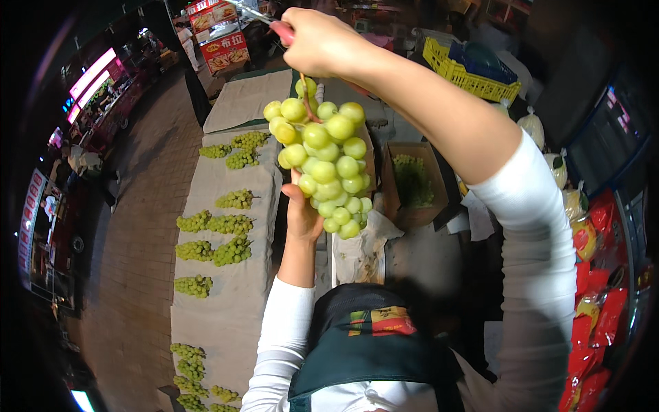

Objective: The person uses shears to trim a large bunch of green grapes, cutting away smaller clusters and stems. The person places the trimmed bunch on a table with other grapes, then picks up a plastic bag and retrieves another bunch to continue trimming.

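Observation:
A large bunch of green grapes point(329, 165) hangs upright before me, above the gap beside the cloth-covered stall table. My left hand point(305, 213) holds its lower left side, thumb up, with the other fingers hidden behind the fruit. Above it, my right hand point(327, 44) is closed around the red handle of a metal tool point(280, 30), whose shaft points to the upper left and leaves the frame. The brown stem point(307, 98) reaches up to the underside of that hand; whether the fingers pinch it is hidden.
Several grape bunches point(231, 224) lie on the beige cloth point(221, 314) at left. A cardboard box point(414, 185) holds more grapes. Behind stands a yellow crate point(466, 77); red packages point(592, 309) line the right. A person point(188, 44) is across the paved walkway point(123, 247).

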### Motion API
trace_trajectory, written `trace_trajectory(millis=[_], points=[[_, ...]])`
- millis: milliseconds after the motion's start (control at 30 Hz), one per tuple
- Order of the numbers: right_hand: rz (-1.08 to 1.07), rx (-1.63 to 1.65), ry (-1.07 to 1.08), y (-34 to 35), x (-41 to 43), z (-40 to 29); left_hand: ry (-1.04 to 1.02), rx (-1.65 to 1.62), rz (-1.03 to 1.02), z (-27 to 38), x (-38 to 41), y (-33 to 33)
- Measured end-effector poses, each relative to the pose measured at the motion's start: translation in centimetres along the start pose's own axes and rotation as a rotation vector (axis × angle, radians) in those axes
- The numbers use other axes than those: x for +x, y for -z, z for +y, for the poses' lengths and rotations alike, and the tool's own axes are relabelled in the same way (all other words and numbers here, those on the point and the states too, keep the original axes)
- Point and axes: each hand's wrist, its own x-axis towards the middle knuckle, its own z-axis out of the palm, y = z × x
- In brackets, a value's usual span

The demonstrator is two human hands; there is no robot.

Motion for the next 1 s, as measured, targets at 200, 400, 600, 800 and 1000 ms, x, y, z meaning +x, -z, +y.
trace_trajectory(millis=[200,400,600,800,1000], points=[[-0.084,0.03,-0.156,-5.0,1.4,0.8,0.131,-0.563,0.023,0.2,-1.4,1.3],[-0.082,-0.017,-0.101,-5.9,1.8,2.8,0.249,-0.576,0.05,0.9,-1.5,1.6],[-0.101,0.053,-0.106,-4.4,0.0,3.2,0.3,-0.626,0.088,0.3,-0.9,1.2],[0.072,0.255,-0.067,2.1,-6.9,1.5,0.406,-0.8,-0.002,-0.3,-2.0,2.3],[0.188,0.116,0.134,1.4,-21.7,3.4,0.401,-0.568,0.128,-0.6,-4.6,4.3]])
